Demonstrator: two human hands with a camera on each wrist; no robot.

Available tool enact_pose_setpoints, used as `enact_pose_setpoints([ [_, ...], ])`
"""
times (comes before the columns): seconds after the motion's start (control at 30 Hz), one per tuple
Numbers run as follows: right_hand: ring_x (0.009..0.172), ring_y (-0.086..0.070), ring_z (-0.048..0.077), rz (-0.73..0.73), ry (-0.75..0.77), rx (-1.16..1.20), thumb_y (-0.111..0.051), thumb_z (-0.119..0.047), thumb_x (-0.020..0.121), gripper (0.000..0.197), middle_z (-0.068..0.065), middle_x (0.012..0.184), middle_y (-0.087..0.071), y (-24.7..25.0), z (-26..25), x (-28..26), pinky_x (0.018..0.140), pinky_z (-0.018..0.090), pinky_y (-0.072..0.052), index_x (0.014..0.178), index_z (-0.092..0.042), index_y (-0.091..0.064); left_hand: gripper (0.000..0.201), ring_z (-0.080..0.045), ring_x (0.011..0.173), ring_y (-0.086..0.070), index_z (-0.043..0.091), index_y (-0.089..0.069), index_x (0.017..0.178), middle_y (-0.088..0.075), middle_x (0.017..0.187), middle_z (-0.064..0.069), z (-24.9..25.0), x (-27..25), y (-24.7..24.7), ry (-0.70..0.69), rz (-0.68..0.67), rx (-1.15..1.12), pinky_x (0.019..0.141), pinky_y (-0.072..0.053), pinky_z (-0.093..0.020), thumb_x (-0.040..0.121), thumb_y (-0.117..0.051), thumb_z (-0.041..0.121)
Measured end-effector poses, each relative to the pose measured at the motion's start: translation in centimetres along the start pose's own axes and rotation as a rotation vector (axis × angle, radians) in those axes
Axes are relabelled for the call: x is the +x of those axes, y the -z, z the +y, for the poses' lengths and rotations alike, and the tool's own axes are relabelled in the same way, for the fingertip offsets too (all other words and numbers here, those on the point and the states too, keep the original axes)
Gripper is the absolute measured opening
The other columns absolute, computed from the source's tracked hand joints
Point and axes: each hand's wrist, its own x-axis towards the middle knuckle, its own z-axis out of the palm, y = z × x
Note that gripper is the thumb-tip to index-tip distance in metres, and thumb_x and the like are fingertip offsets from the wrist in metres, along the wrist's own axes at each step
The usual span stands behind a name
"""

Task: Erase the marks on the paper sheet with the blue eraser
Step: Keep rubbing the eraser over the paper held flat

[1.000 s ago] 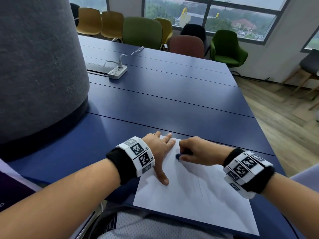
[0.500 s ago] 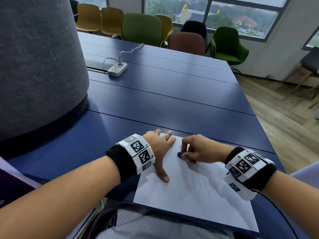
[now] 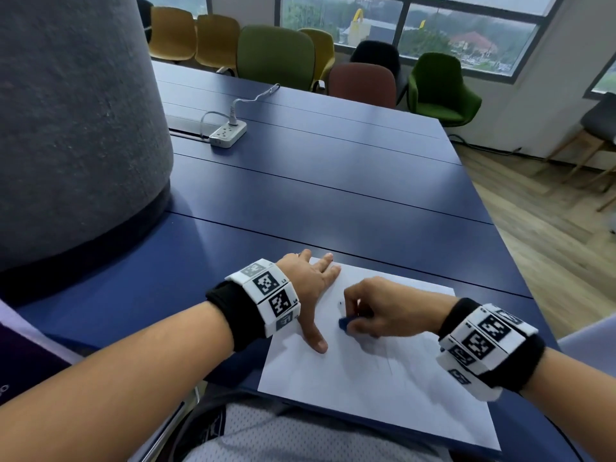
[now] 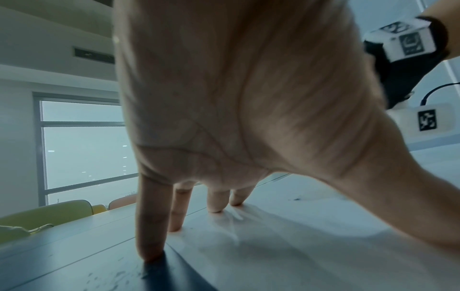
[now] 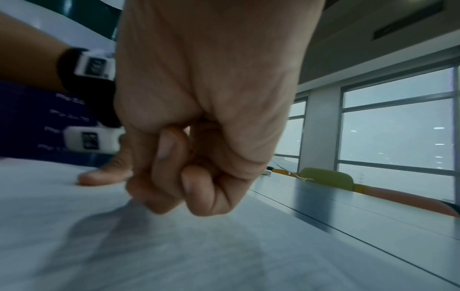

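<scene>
A white paper sheet (image 3: 373,388) lies on the blue table near my body. My left hand (image 3: 311,288) presses flat on its upper left corner, fingers spread and straight, thumb stretched toward me. The left wrist view shows the fingertips (image 4: 216,206) planted on the sheet (image 4: 311,246) and the little finger on the table. My right hand (image 3: 383,310) is curled around the small blue eraser (image 3: 344,323), whose tip touches the paper beside the left thumb. A small dark mark (image 3: 340,303) sits just beyond the eraser. In the right wrist view the curled fingers (image 5: 199,187) hide the eraser.
A large grey felt-covered column (image 3: 73,128) stands on the table (image 3: 333,201) at my left. A white power strip (image 3: 228,132) with a cable lies farther back. Coloured chairs (image 3: 276,55) line the far edge; the table's right edge drops to a wooden floor (image 3: 550,248).
My right hand has slid the eraser toward me along the paper, closer to the left thumb. The left hand stays pressed on the sheet's corner.
</scene>
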Motion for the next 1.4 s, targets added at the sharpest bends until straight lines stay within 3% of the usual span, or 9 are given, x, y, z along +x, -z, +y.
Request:
enact_pose_setpoints([
  [0.2, 0.050, -0.052, -0.001, 0.030, 0.020, 0.008, -0.072, -0.031, 0.086, 0.020, -0.010, 0.061, -0.059, 0.3, -0.3, 0.0, 0.052, 0.012, -0.039, 0.076, -0.019, -0.059, 0.136, -0.041, 0.149, -0.001, 0.036, 0.010, 0.156, 0.011, 0.165, -0.002, 0.1, 0.0, 0.3, -0.013, -0.037, -0.013, 0.115, -0.025, -0.044, 0.057, -0.073, 0.080],
  [0.37, 0.052, -0.053, 0.002, -0.214, 0.028, 0.037, -0.071, -0.026, 0.087, 0.015, -0.009, 0.062, -0.064, -0.1, -0.9, -0.8, 0.053, 0.012, -0.040, 0.081, -0.016, -0.062, 0.137, -0.039, 0.150, -0.001, 0.036, 0.009, 0.156, 0.011, 0.165, -0.002, 0.2, 0.0, 0.4, -0.003, -0.043, -0.016, 0.115, -0.023, -0.044, 0.056, -0.074, 0.079],
  [0.5, 0.050, -0.051, 0.002, -0.026, 0.003, 0.043, -0.071, -0.026, 0.087, 0.017, -0.011, 0.058, -0.059, 0.4, -0.3, -0.1, 0.053, 0.012, -0.038, 0.077, -0.019, -0.059, 0.137, -0.039, 0.150, 0.001, 0.036, 0.010, 0.156, 0.012, 0.165, -0.001, 0.1, 0.0, 0.3, -0.002, -0.048, -0.025, 0.116, -0.023, -0.044, 0.056, -0.074, 0.079],
  [0.67, 0.053, -0.051, 0.004, -0.266, 0.026, 0.062, -0.071, -0.028, 0.087, 0.014, -0.005, 0.064, -0.064, -0.4, -1.0, -1.1, 0.053, 0.011, -0.039, 0.082, -0.018, -0.062, 0.137, -0.038, 0.150, 0.003, 0.036, 0.011, 0.156, 0.014, 0.165, 0.000, 0.3, -0.1, 0.5, 0.005, -0.060, -0.024, 0.117, -0.021, -0.044, 0.057, -0.074, 0.078],
  [0.83, 0.051, -0.051, 0.005, -0.120, -0.016, 0.109, -0.071, -0.026, 0.087, 0.017, -0.005, 0.062, -0.064, 0.1, -0.2, -0.8, 0.055, 0.016, -0.040, 0.081, -0.013, -0.062, 0.138, -0.038, 0.150, 0.001, 0.037, 0.011, 0.155, 0.013, 0.165, 0.001, 0.1, 0.0, 0.2, 0.003, -0.051, -0.032, 0.116, -0.022, -0.045, 0.055, -0.074, 0.080],
  [0.97, 0.052, -0.049, 0.010, -0.335, -0.013, 0.123, -0.072, -0.029, 0.086, 0.017, -0.004, 0.062, -0.064, -0.3, -0.7, -1.5, 0.053, 0.020, -0.040, 0.081, -0.015, -0.064, 0.139, -0.037, 0.150, 0.001, 0.036, 0.010, 0.156, 0.013, 0.165, 0.000, 0.2, -0.1, 0.3, 0.003, -0.051, -0.032, 0.117, -0.020, -0.045, 0.055, -0.075, 0.078],
  [1.1, 0.049, -0.050, 0.007, -0.038, -0.072, 0.149, -0.069, -0.035, 0.088, 0.027, 0.002, 0.063, -0.067, 0.7, 1.0, -0.1, 0.050, 0.020, -0.041, 0.080, -0.010, -0.061, 0.139, -0.037, 0.149, -0.004, 0.037, 0.010, 0.156, 0.012, 0.165, -0.001, 0.1, 0.1, 0.1, -0.005, -0.032, -0.024, 0.113, -0.027, -0.043, 0.055, -0.075, 0.079],
  [1.27, 0.045, -0.047, 0.007, -0.170, -0.077, 0.098, -0.069, -0.033, 0.088, 0.025, -0.002, 0.060, -0.065, 1.2, 0.7, 0.4, 0.048, 0.018, -0.039, 0.081, -0.009, -0.062, 0.139, -0.037, 0.149, -0.005, 0.037, 0.010, 0.156, 0.012, 0.165, -0.001, 0.2, 0.1, 0.2, -0.001, -0.036, -0.028, 0.113, -0.028, -0.043, 0.055, -0.075, 0.079],
  [1.4, 0.042, -0.051, -0.001, 0.184, -0.121, 0.037, -0.067, -0.030, 0.091, 0.020, -0.001, 0.059, -0.067, 2.3, 2.3, 2.1, 0.047, 0.013, -0.037, 0.078, -0.016, -0.059, 0.135, -0.035, 0.147, -0.011, 0.038, 0.005, 0.156, 0.008, 0.166, 0.000, 0.0, 0.1, -0.1, -0.011, -0.014, -0.039, 0.110, -0.031, -0.044, 0.055, -0.075, 0.079],
])
